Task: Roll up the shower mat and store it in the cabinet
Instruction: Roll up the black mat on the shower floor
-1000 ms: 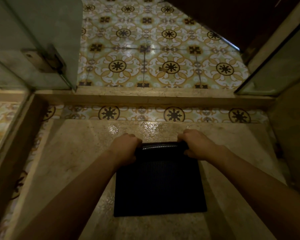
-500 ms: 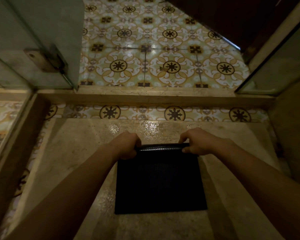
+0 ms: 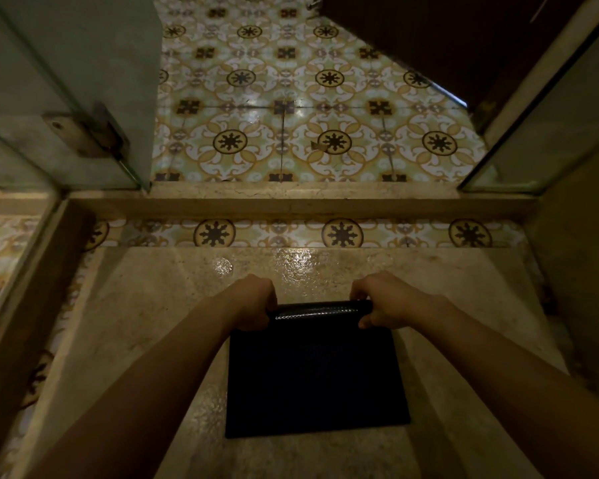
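A dark shower mat lies flat on the wet beige stone floor of the shower. Its far edge is curled into a short glossy roll. My left hand grips the roll's left end. My right hand grips its right end. Both hands are closed around the rolled edge, fingers tucked under it. The near part of the mat is still flat. No cabinet is in view.
A raised stone curb crosses ahead, with patterned tile floor beyond. A glass door with a metal hinge stands at left, a glass panel at right, dark wooden furniture at top right.
The roll has come slightly toward me, and the flat part of the mat is a bit shorter. Both hands have shifted their grip on the rolled edge.
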Demonstrator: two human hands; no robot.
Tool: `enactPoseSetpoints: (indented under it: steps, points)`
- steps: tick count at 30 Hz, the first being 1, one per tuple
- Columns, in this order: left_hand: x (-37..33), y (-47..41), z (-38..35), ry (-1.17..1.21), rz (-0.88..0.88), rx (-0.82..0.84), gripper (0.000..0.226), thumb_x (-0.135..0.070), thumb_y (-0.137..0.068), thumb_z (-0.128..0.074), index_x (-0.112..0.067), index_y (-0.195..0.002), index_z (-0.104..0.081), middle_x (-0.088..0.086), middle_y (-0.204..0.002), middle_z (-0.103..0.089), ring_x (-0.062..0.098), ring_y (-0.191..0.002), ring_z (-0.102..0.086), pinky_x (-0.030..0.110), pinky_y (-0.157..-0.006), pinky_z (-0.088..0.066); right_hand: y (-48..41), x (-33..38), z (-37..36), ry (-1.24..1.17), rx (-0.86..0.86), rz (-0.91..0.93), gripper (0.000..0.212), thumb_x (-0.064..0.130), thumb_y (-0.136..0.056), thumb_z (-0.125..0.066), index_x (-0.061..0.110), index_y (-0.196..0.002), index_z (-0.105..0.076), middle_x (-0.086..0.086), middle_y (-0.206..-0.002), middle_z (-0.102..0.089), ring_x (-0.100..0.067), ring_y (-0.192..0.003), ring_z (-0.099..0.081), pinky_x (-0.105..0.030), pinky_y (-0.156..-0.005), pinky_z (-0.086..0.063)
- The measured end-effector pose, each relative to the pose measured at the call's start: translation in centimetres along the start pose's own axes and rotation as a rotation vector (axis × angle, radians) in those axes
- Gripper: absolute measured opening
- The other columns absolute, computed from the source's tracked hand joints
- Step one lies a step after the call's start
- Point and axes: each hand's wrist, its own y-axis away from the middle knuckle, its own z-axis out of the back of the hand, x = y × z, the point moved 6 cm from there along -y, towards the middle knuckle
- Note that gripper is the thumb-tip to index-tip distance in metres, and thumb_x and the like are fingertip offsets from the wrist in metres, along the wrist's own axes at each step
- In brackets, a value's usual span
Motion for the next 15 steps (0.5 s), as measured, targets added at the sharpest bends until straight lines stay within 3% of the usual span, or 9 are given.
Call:
enactPoseSetpoints:
  steps: [3, 5, 7, 12, 15]
  points:
    - [0.0, 0.1, 0.1, 0.012, 0.021, -0.023, 0.029, -0.009, -0.075, -0.069, -0.018, -0.103, -0.072, 0.01, -0.102, -0.069, 0.022, -0.079, -0.065, 0.013, -0.042, -0.041, -0.1, -0.2, 0.1, -0.007, 0.066, -0.008, 0.046, 0.026, -0.078, -0.077, 0.025, -0.12, -0.061, -0.003, -0.125, -0.059, -0.021, -0.113, -0.054, -0.028, -0.084, -0.043]
    - [-0.1, 0.2, 0.1, 0.02, 0.023, -0.077, 0.034, -0.009, -0.073, -0.072, -0.021, -0.105, -0.067, 0.007, -0.106, -0.067, 0.021, -0.086, -0.064, 0.022, -0.059, -0.054, -0.1, -0.5, 0.0, -0.049, 0.093, -0.017, 0.044, 0.022, -0.078, -0.077, 0.025, -0.119, -0.062, -0.002, -0.123, -0.062, -0.02, -0.109, -0.057, -0.027, -0.082, -0.046]
    - [-0.1, 0.2, -0.2, 0.031, 0.008, -0.1, 0.039, -0.011, -0.073, -0.072, -0.023, -0.11, -0.064, 0.006, -0.109, -0.067, 0.022, -0.095, -0.064, 0.035, -0.078, -0.057, 0.0, -0.5, -0.2, -0.068, 0.087, -0.037, 0.046, 0.022, -0.075, -0.08, 0.026, -0.117, -0.063, 0.0, -0.119, -0.064, -0.017, -0.105, -0.059, -0.025, -0.08, -0.047]
    - [0.3, 0.4, -0.9, 0.008, -0.005, -0.049, 0.042, -0.017, -0.072, -0.076, -0.022, -0.113, -0.067, 0.006, -0.112, -0.067, 0.024, -0.1, -0.062, 0.027, -0.08, -0.051, 0.3, -0.1, -0.8, 0.017, 0.043, 0.0, 0.064, 0.03, -0.073, -0.082, 0.026, -0.131, -0.055, -0.001, -0.121, -0.06, -0.02, -0.113, -0.053, -0.026, -0.083, -0.038]
    - [1.0, 0.4, -1.0, 0.089, 0.018, 0.021, 0.045, -0.016, -0.073, -0.079, -0.022, -0.116, -0.068, 0.006, -0.117, -0.064, 0.022, -0.106, -0.06, 0.022, -0.08, -0.046, 0.7, 0.1, -1.4, 0.056, 0.036, 0.023, 0.064, 0.034, -0.073, -0.081, 0.026, -0.131, -0.054, -0.004, -0.122, -0.055, -0.022, -0.114, -0.05, -0.027, -0.084, -0.036]
